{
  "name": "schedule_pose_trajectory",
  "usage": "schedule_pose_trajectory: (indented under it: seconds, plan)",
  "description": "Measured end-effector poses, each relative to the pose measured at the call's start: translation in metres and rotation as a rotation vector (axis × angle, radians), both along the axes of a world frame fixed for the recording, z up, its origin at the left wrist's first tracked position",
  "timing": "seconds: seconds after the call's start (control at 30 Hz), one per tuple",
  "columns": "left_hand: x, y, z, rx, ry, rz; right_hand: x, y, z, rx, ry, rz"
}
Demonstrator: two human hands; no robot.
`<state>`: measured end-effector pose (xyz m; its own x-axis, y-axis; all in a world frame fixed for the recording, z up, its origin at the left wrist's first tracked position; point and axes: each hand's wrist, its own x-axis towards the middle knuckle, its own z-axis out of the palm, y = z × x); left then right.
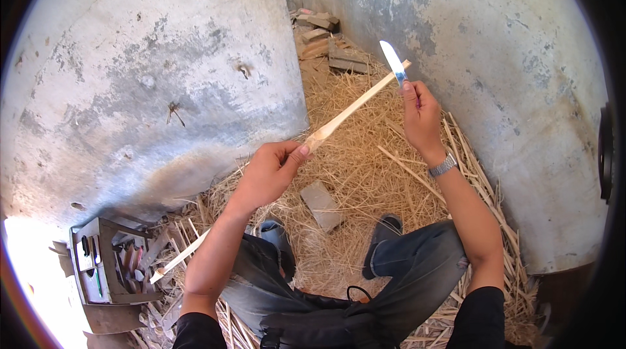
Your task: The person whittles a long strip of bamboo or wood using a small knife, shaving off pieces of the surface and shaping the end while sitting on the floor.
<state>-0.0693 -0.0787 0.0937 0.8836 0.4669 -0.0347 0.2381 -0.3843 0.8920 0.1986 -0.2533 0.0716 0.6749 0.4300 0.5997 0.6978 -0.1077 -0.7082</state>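
Observation:
My left hand [270, 170] grips a long pale wooden strip [352, 109] near its middle; the strip slants from the lower left, past my forearm, up to the right. My right hand [420, 114], with a metal watch on its wrist, holds a knife [393, 61] whose bright blade points up and crosses the strip's far tip. Both hands are raised above a straw-covered floor, over my knees in dark jeans.
Straw [365, 179] and loose cane strips cover the ground between two worn plaster walls. A flat grey block [321, 205] lies by my shoes. Wood pieces [326, 43] are piled in the far corner. A small crate of tools [107, 264] sits at lower left.

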Motion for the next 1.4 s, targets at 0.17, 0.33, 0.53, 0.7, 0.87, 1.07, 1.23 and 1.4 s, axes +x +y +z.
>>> schedule_pose_trajectory:
  seconds: [0.17,0.33,0.53,0.7,0.87,1.07,1.23,1.4]
  plan:
    - [0.006,-0.008,-0.003,-0.123,-0.014,-0.009,-0.02,0.007,-0.003,-0.043,-0.114,0.06]
    - [0.004,0.0,-0.006,-0.22,-0.025,0.002,-0.077,0.026,-0.022,-0.085,-0.123,0.276]
    - [0.005,-0.003,-0.008,-0.238,-0.048,-0.01,-0.052,0.03,-0.017,0.031,-0.053,0.129]
    - [-0.002,0.006,-0.015,-0.261,-0.057,-0.009,-0.06,0.039,-0.024,-0.051,-0.196,0.243]
    - [0.002,-0.003,-0.018,-0.14,-0.044,0.013,-0.083,0.035,-0.033,-0.022,0.024,0.217]
    - [0.004,-0.003,-0.015,-0.265,-0.028,-0.046,-0.066,0.031,-0.031,-0.039,-0.11,0.26]
    - [0.0,-0.005,-0.007,-0.403,-0.014,-0.04,-0.092,0.031,-0.039,-0.008,0.189,0.349]
    - [-0.004,-0.009,-0.004,-0.426,0.051,-0.006,-0.096,0.028,-0.048,-0.051,0.4,0.44]
